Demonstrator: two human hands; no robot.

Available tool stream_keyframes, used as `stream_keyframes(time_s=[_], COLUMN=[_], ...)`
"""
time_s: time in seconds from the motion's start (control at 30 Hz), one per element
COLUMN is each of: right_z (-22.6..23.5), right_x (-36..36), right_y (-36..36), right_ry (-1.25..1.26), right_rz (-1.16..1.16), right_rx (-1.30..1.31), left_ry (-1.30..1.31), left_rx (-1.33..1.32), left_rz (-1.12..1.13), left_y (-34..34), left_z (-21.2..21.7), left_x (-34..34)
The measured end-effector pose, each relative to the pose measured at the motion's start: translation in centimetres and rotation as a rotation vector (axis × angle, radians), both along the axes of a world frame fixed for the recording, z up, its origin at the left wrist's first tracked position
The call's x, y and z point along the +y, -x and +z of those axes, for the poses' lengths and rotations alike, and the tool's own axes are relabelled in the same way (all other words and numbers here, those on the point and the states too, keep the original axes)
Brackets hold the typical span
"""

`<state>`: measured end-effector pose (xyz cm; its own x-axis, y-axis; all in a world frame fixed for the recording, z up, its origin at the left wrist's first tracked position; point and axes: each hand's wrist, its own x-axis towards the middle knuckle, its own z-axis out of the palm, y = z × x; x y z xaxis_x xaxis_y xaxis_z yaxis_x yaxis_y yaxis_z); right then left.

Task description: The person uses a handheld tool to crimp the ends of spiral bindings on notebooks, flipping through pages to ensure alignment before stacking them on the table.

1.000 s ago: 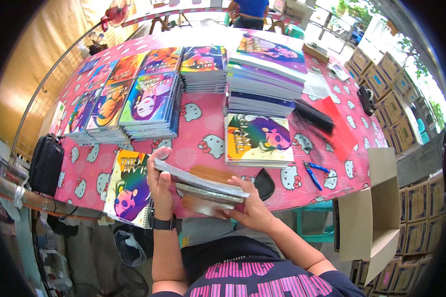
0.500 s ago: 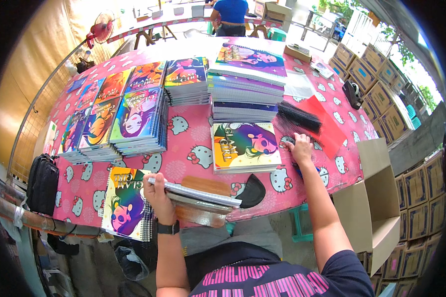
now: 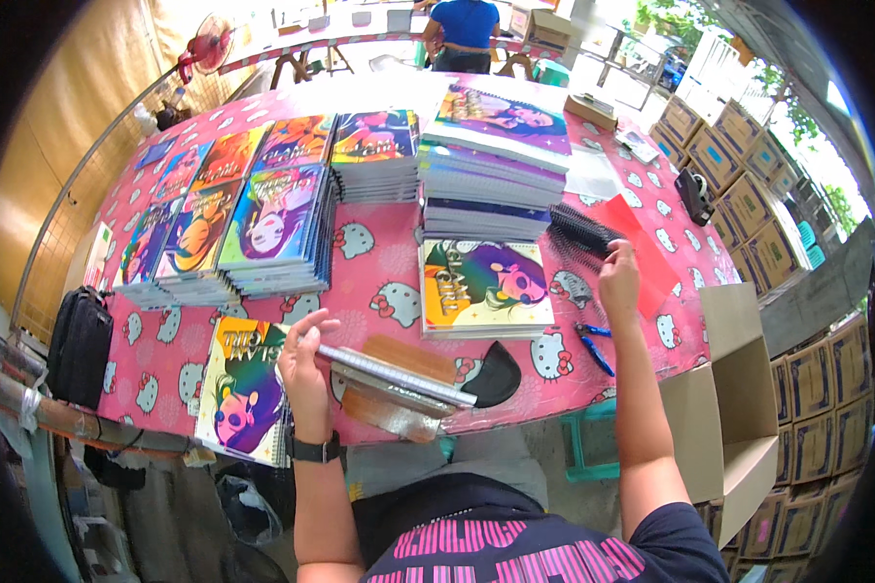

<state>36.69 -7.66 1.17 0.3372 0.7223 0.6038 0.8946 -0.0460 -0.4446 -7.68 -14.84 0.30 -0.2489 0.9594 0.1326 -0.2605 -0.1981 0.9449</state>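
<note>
My left hand (image 3: 304, 357) grips the near left end of a thin stack of white notebook pages (image 3: 399, 377), held edge-on over a brown wooden block (image 3: 407, 356) at the table's front edge. My right hand (image 3: 618, 274) reaches far right and touches a bundle of black spiral binding coils (image 3: 581, 231) lying beside a red sheet (image 3: 642, 248). A colourful notebook (image 3: 486, 286) lies flat between the two hands. Another colourful cover (image 3: 243, 389) lies to the left of my left hand.
Stacks of colourful spiral notebooks (image 3: 272, 228) and a tall pile (image 3: 494, 160) fill the pink patterned table (image 3: 379, 262). Blue pliers (image 3: 594, 345) lie near the right front edge. An open cardboard box (image 3: 729, 389) stands at right, a black bag (image 3: 80, 345) at left. A person in blue (image 3: 467, 29) stands beyond the table.
My right hand left the page stack and moved up to the right, onto the black coils. My left hand keeps holding the pages, now lowered over the wooden block.
</note>
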Motion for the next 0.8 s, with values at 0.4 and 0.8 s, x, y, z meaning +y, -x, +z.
stream_keyframes(time_s=[0.4, 0.8], right_z=[4.0, 4.7], right_x=[-15.2, -15.1], right_y=[16.1, 16.2], right_ry=[0.437, 0.390], right_rz=[0.954, 0.974], right_rx=[0.492, 0.470], left_ry=[-0.407, -0.456], left_rx=[1.270, 1.233], left_rz=[-0.099, 0.023], left_y=[-7.9, -9.4], left_z=[3.2, 2.4], left_x=[-6.2, -5.6])
